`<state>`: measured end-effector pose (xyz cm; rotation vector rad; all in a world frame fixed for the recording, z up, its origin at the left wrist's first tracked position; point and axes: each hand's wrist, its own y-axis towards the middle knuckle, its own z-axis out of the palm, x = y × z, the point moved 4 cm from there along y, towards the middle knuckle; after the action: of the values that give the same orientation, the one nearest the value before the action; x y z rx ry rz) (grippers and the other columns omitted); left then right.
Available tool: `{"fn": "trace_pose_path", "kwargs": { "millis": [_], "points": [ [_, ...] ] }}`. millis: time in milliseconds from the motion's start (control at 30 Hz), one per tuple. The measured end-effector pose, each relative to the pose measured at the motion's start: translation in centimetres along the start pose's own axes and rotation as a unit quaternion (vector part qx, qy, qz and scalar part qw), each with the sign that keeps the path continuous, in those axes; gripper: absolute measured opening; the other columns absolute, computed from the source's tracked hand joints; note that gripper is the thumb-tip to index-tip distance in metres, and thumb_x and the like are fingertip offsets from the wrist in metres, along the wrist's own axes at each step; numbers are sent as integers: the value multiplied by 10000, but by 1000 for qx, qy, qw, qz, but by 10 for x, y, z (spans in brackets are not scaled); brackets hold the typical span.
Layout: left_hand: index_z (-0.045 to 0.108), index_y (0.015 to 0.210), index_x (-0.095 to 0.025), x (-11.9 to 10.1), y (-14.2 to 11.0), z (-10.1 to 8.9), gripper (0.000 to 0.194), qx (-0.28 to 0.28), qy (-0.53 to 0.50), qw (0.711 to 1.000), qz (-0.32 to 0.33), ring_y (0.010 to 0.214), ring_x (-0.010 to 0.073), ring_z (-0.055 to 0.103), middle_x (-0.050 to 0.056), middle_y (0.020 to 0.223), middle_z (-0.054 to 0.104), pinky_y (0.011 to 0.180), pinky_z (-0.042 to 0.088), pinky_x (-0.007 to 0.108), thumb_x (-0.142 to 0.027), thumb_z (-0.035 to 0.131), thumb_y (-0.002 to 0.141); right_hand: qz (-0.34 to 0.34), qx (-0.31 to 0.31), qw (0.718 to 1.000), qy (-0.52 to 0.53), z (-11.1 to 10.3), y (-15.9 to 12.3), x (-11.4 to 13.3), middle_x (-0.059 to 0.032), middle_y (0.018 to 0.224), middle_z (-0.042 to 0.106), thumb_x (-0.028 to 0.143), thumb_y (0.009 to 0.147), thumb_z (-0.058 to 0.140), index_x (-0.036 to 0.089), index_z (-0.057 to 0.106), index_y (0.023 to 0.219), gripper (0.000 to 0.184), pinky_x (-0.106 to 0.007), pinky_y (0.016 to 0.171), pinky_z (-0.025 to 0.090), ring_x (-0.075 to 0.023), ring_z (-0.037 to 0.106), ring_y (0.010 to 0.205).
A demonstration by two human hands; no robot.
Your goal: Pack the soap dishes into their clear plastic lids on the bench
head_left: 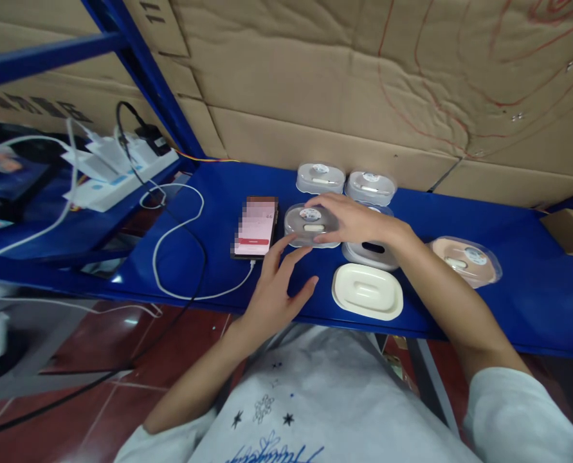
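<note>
The clear case (310,226) lies between your hands, ahead of your left hand (277,292) and a little to its right, its long axis running sideways. Your right hand (351,217) is the nearer: it spans the case's right end, fingers by the far edge, thumb by the near one. Whether it grips or merely touches is hard to say from this angle. Your left hand is loosely spread and holds nothing, its fingertips close to the near edge. The phone (256,226) sits ahead and left of your left hand; the cream piece (367,291) lies to its right. Beyond your right hand stand two other cases (370,186).
</note>
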<state>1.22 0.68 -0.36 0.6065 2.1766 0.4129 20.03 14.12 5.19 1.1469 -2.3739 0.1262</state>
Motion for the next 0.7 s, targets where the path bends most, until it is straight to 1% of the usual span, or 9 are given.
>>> {"fn": "trace_pose_path", "kwargs": {
  "millis": [100,167,233,300,367,467,600,633,700],
  "points": [
    [444,1530,-292,-2,0,3,544,-10,59,998,31,1572,365,380,172,1672,358,1250,391,616,-273,644,1025,11,-3,996,83,-4,0,-2,-95,1464,647,602,880,775,272,569,1440,682,-480,1119,533,-302,639,1307],
    [434,1550,-271,-5,1,6,574,-10,108,993,51,1581,400,359,202,1684,348,1240,379,637,-279,650,1018,18,-24,994,102,-7,-1,-7,-91,1443,661,620,889,757,268,579,1426,667,-463,1090,551,-293,658,1269],
    [463,1539,-245,-7,2,9,553,7,151,987,59,1575,422,369,218,1666,399,1242,345,666,-292,646,1019,24,-69,995,71,-10,0,-13,-104,1428,671,603,916,729,249,598,1403,616,-489,1100,538,-306,659,1263],
    [556,1451,-224,-9,1,11,434,28,182,981,68,1520,415,457,206,1570,536,1246,299,695,-295,628,1029,35,-106,994,13,-9,1,-19,-133,1434,665,565,929,730,227,611,1389,583,-529,1132,506,-333,638,1300],
    [647,1304,-217,-11,0,12,277,34,196,977,79,1409,379,577,167,1386,679,1250,273,700,-283,611,1037,44,-110,992,-40,-4,3,-24,-153,1448,653,539,924,750,220,616,1388,579,-557,1162,474,-360,605,1351],
    [683,1207,-227,-11,-1,10,191,22,204,975,83,1263,327,668,122,1206,741,1251,282,671,-269,610,1036,63,-88,991,-76,6,6,-30,-163,1461,641,554,947,723,220,613,1412,583,-585,1162,466,-380,596,1365],
    [592,1430,-241,-8,0,12,403,22,235,970,58,1380,371,591,178,1473,635,1250,245,699,-271,616,1029,85,-84,990,-71,15,9,-37,-162,1469,639,579,984,662,207,602,1441,592,-572,1146,483,-371,609,1357],
    [570,1461,-240,-7,0,13,436,28,236,970,53,1406,384,568,181,1503,617,1251,226,714,-265,613,1029,88,-85,990,-68,16,9,-38,-157,1469,641,579,987,657,209,599,1444,591,-569,1150,481,-367,608,1361],
    [602,1418,-234,-6,1,14,385,37,228,972,53,1379,380,586,165,1430,667,1251,215,721,-240,598,1033,95,-87,989,-68,18,10,-41,-155,1475,638,573,988,659,209,595,1451,592,-574,1159,471,-365,603,1369]
  ]
}}
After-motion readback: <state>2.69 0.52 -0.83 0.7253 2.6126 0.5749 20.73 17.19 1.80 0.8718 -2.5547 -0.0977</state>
